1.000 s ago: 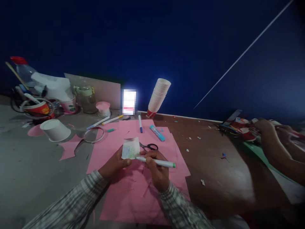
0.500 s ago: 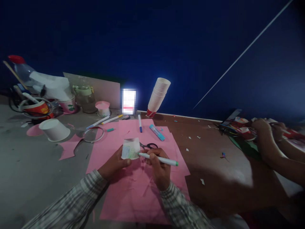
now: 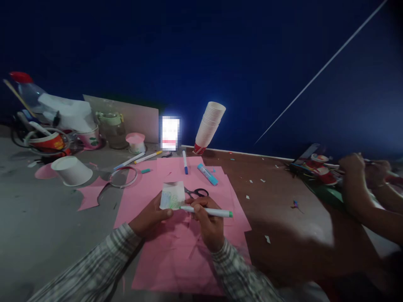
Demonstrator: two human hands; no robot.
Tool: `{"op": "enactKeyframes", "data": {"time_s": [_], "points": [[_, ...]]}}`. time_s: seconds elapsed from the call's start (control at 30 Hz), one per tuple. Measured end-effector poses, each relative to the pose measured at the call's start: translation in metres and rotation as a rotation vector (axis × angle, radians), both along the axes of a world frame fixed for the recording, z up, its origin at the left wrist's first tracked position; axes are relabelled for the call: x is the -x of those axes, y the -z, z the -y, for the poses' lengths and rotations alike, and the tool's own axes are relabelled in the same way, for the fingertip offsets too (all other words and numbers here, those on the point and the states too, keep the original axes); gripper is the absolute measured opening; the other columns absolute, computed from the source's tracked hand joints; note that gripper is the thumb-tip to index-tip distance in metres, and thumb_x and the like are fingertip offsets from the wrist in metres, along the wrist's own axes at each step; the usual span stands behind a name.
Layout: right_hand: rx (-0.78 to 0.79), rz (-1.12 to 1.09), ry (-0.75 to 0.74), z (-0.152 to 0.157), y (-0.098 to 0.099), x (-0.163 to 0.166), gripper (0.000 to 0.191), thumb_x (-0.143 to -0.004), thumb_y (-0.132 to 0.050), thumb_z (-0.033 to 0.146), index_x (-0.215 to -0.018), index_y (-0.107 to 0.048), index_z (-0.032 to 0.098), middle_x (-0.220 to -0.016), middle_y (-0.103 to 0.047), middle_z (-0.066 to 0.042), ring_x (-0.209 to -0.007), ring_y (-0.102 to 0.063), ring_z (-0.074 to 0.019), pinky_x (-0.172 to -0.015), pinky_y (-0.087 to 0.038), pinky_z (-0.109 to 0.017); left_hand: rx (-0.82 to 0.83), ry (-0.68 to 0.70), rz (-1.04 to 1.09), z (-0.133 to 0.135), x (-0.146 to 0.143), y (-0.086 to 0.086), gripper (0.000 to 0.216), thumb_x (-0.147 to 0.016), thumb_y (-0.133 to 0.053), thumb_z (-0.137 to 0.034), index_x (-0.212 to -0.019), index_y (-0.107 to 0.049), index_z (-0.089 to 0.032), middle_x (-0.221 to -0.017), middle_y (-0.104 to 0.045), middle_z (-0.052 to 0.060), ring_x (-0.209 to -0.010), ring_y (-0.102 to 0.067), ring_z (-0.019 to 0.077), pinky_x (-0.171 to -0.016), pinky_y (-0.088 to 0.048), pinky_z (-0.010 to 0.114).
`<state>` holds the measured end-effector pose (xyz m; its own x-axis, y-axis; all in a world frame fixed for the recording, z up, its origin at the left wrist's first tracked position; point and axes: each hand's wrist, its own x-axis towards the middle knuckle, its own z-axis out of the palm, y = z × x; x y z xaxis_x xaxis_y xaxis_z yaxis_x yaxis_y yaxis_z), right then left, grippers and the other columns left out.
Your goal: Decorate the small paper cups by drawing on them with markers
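My left hand point(image 3: 150, 217) pinches a small white piece of paper point(image 3: 172, 196) with green and blue colouring on it, held above a pink sheet point(image 3: 147, 197). My right hand point(image 3: 208, 224) grips a white marker with a green end point(image 3: 208, 211), its tip touching the lower edge of the paper. Black-handled scissors point(image 3: 197, 192) lie on the pink sheet just behind my right hand.
A blue marker point(image 3: 185, 162) and a blue glue stick point(image 3: 208, 175) lie further back. A leaning stack of paper cups point(image 3: 209, 126), an upturned white cup point(image 3: 71, 170), a tape ring point(image 3: 123, 178) and clutter stand at the left. Another person's hands point(image 3: 362, 167) work at the right.
My right hand shifted the marker slightly against the paper. The other person's hands at the right rose and moved further back.
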<state>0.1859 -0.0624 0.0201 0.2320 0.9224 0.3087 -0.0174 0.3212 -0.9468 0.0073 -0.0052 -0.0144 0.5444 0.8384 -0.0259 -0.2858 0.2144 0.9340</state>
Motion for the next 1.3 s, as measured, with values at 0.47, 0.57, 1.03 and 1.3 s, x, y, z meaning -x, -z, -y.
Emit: {"op": "enactKeyframes", "data": {"time_s": [0.47,0.57,1.03,1.3], "points": [[0.047,-0.123,-0.030,-0.001,-0.002,0.000,0.032,-0.089,-0.070,0.051,-0.077,-0.068,0.021,-0.060,-0.059,0.002,-0.055,-0.056,-0.0143,-0.053,-0.048,-0.028,0.034,-0.033,0.052,0.000,-0.002,-0.003,0.069,-0.065,-0.091,-0.046,-0.123,-0.066,-0.017,-0.119,-0.074,0.014,-0.114,-0.066,0.0367,-0.099,-0.049,0.045],[0.037,-0.073,-0.017,0.000,-0.005,-0.001,0.032,-0.090,-0.068,0.049,-0.075,-0.067,0.021,-0.057,-0.057,0.002,-0.067,-0.067,-0.0200,-0.066,-0.054,-0.033,0.035,-0.032,0.037,0.001,-0.001,-0.003,0.067,-0.067,-0.090,-0.046,-0.122,-0.066,-0.017,-0.118,-0.074,0.014,-0.112,-0.066,0.0352,-0.097,-0.049,0.043],[0.021,-0.160,-0.014,-0.002,0.005,-0.003,0.031,-0.091,-0.069,0.050,-0.079,-0.068,0.022,-0.067,-0.065,0.000,-0.063,-0.061,-0.0165,-0.062,-0.052,-0.032,0.037,0.025,0.083,0.001,-0.001,-0.004,0.069,-0.068,-0.089,-0.048,-0.126,-0.065,-0.018,-0.127,-0.072,0.016,-0.121,-0.064,0.0376,-0.106,-0.044,0.049],[0.020,-0.123,-0.029,-0.002,0.002,-0.001,0.031,-0.091,-0.068,0.049,-0.076,-0.068,0.021,-0.062,-0.061,0.002,-0.060,-0.059,-0.0164,-0.068,-0.055,-0.035,0.055,0.069,0.127,0.000,0.001,0.001,0.060,-0.071,-0.088,-0.043,-0.122,-0.068,-0.018,-0.122,-0.074,0.015,-0.115,-0.067,0.0355,-0.103,-0.046,0.047]]}}
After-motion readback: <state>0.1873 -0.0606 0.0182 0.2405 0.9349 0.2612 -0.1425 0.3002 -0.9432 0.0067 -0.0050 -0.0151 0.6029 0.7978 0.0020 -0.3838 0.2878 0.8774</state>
